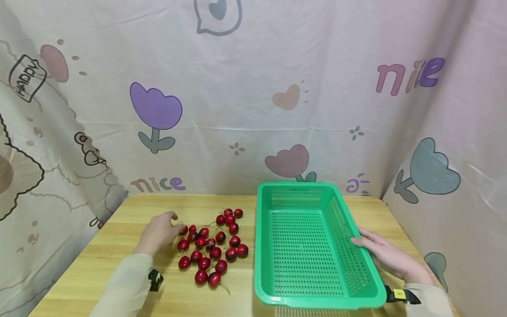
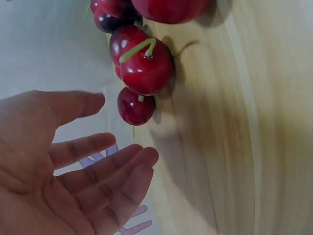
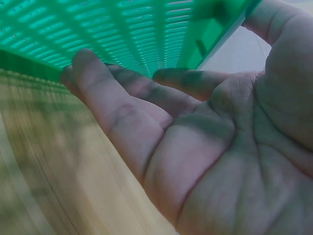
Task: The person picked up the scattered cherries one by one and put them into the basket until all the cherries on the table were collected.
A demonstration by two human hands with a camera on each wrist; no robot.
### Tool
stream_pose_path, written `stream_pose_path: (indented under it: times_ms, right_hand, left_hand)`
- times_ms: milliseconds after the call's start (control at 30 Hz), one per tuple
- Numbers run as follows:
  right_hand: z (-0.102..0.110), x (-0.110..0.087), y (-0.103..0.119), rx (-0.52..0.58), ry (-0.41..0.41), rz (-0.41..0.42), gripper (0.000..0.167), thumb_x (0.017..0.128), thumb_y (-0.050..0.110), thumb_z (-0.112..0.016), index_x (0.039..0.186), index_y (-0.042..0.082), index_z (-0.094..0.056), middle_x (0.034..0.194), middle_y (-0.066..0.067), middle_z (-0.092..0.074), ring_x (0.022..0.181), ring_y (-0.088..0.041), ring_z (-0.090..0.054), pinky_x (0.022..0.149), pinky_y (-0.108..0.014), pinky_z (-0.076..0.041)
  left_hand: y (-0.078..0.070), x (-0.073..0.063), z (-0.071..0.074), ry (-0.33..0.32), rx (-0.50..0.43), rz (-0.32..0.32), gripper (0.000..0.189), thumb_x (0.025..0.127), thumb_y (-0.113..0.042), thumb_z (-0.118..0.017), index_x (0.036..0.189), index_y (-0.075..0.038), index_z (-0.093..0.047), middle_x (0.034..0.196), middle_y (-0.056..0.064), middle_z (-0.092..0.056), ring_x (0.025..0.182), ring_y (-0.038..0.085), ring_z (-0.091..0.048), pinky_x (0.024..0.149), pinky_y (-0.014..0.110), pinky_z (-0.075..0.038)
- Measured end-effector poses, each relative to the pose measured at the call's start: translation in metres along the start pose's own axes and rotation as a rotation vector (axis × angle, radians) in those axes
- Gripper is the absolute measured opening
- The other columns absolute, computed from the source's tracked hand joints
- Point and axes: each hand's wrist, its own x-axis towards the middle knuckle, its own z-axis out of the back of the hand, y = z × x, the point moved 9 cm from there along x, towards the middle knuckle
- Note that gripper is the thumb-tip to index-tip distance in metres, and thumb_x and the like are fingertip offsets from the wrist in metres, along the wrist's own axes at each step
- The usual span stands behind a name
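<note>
Several dark red cherries (image 1: 203, 263) with thin green stems lie in a loose group on the left of the table. At the group's left edge is my left hand (image 1: 158, 232), its thumb and fingers apart beside the outermost cherry (image 2: 136, 106). The left wrist view shows nothing between those fingers. A green perforated plastic basket (image 1: 263, 246) stands right of the cherries, with no cherries in it. My right hand (image 1: 386, 255) holds the basket's right side, thumb over the rim and fingers (image 3: 117, 107) against the outside of the wall and underneath.
The light wooden table (image 1: 99, 264) ends at a printed fabric curtain (image 1: 222, 110) that hangs behind it and on both sides. A strip of table separates the cherries from the basket.
</note>
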Motion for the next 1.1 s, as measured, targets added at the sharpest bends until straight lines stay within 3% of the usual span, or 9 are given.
stream_pose_path:
  times_ms: [233, 533, 767, 1100]
  right_hand:
    - [0.002, -0.001, -0.002, -0.006, -0.013, -0.008, 0.080, 0.116, 0.028, -0.041, 0.166, -0.008, 0.011, 0.137, -0.007, -0.064, 0.120, -0.018, -0.071, 0.100, -0.038, -0.062]
    - [0.001, -0.001, -0.001, 0.004, -0.011, -0.003, 0.081, 0.116, 0.029, -0.041, 0.166, -0.007, 0.011, 0.139, -0.007, -0.064, 0.121, -0.018, -0.071, 0.101, -0.037, -0.061]
    - [0.000, -0.001, -0.001, -0.006, -0.020, 0.002, 0.079, 0.116, 0.028, -0.040, 0.166, -0.008, 0.010, 0.142, -0.010, -0.064, 0.122, -0.017, -0.071, 0.100, -0.037, -0.061]
    - [0.001, 0.000, 0.000, -0.028, -0.046, 0.040, 0.079, 0.115, 0.025, -0.042, 0.165, -0.011, 0.007, 0.142, -0.013, -0.064, 0.118, -0.016, -0.072, 0.099, -0.036, -0.062]
  left_hand:
    - [0.001, 0.008, 0.000, 0.003, 0.005, 0.013, 0.051, 0.099, -0.028, -0.072, 0.130, 0.012, -0.061, 0.123, 0.037, -0.068, 0.104, 0.047, -0.069, 0.090, 0.063, -0.058]
    - [-0.003, 0.013, -0.004, 0.018, -0.046, 0.004, 0.033, 0.098, -0.020, -0.075, 0.113, 0.009, -0.068, 0.088, 0.015, -0.072, 0.079, 0.026, -0.066, 0.074, 0.044, -0.056]
    - [-0.003, 0.014, -0.006, 0.017, -0.048, -0.004, 0.020, 0.097, -0.016, -0.076, 0.098, 0.002, -0.070, 0.085, 0.013, -0.073, 0.082, 0.029, -0.065, 0.076, 0.046, -0.055]
    - [-0.002, 0.018, -0.005, 0.006, -0.026, -0.025, 0.020, 0.094, -0.017, -0.079, 0.091, 0.000, -0.068, 0.090, 0.017, -0.070, 0.086, 0.033, -0.062, 0.081, 0.049, -0.054]
